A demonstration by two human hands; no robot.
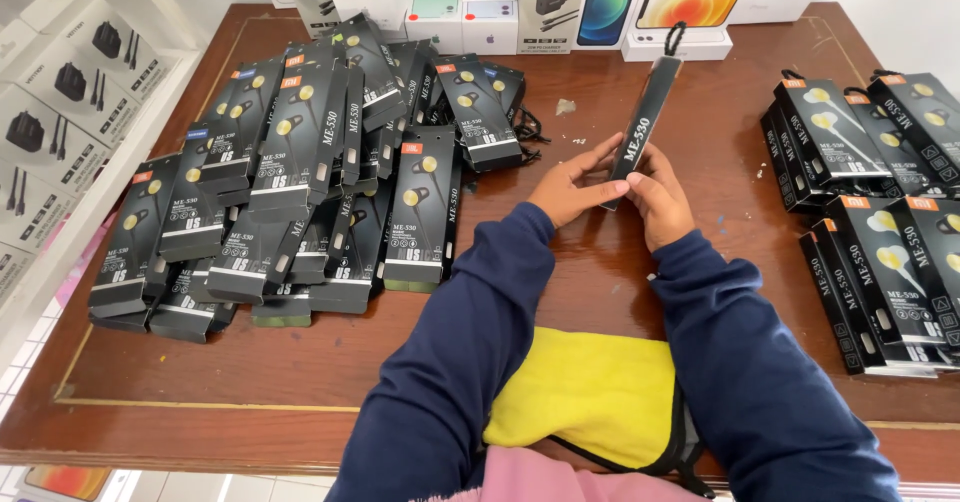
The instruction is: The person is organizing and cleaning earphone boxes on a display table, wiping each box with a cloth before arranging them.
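Note:
Both my hands hold one slim black earphone box [645,112] over the middle of the brown wooden table [300,362], turned edge-on with its hang loop pointing away from me. My left hand [572,187] grips its lower end from the left. My right hand [658,202] grips the same end from the right. Dark blue sleeves cover both arms.
A big heap of black earphone boxes [300,172] lies at the left. Neater rows of the same boxes [880,192] sit at the right edge. Phone and charger boxes [560,2] line the far edge. A yellow cloth [590,387] lies between my forearms. White charger boxes [60,92] fill a shelf at left.

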